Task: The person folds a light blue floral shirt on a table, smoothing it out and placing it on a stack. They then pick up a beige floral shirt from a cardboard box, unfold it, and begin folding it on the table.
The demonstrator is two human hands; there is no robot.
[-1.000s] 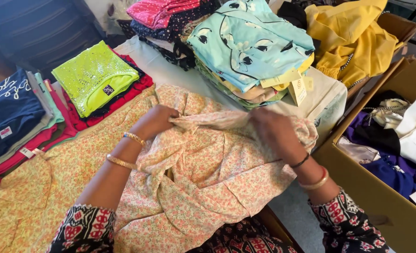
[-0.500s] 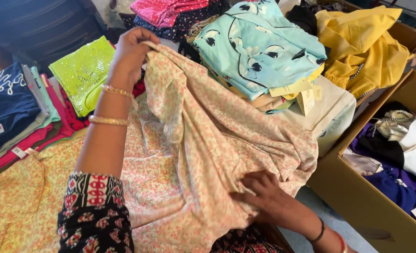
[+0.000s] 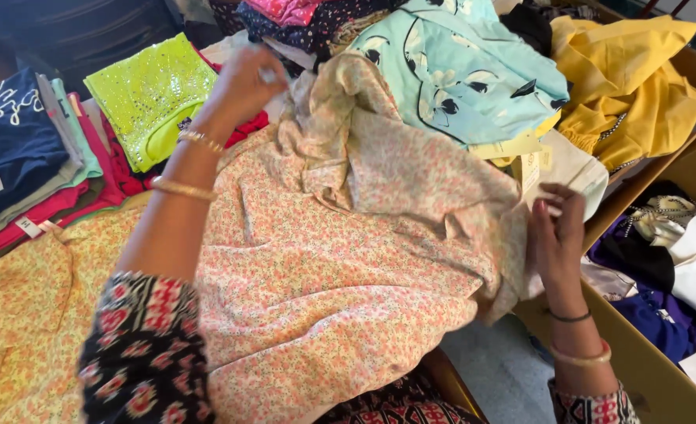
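Left hand, right hand gripping floral garment stretched between.

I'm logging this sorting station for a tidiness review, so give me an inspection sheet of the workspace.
Surface: table, mostly covered by clothes.
Job's things: pale floral garment, spread out and lifted at two edges.
Clutter: neon green top, navy shirt stack, turquoise garment, yellow garment.
Grippers: left hand grips the garment's top; right hand pinches its side edge.
Cables: nothing seen.
Surroundings: cardboard box of clothes at right.
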